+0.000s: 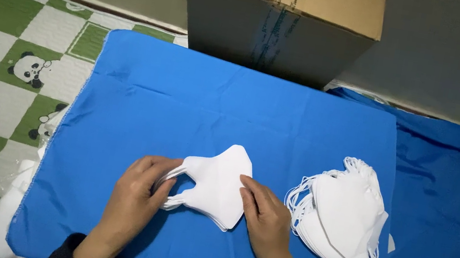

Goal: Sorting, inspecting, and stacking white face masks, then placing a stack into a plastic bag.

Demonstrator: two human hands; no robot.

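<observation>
While both hands rest on the blue cloth [197,98], a small stack of white face masks [215,186] lies between them. Left hand [132,203]: grip closed on the ear loops at the stack's left edge. Right hand [265,217]: fingers flat, pressing the stack's right side, nothing pinched. Larger mask pile [344,215] sits just right; cardboard box [280,21] behind.

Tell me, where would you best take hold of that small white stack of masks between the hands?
Probably by its two narrow ends. The small mask stack lies flat on the blue cloth, its ear loops bunched toward the left hand, so fingers closing from left and right, like the right hand, would keep the layers together.
</observation>
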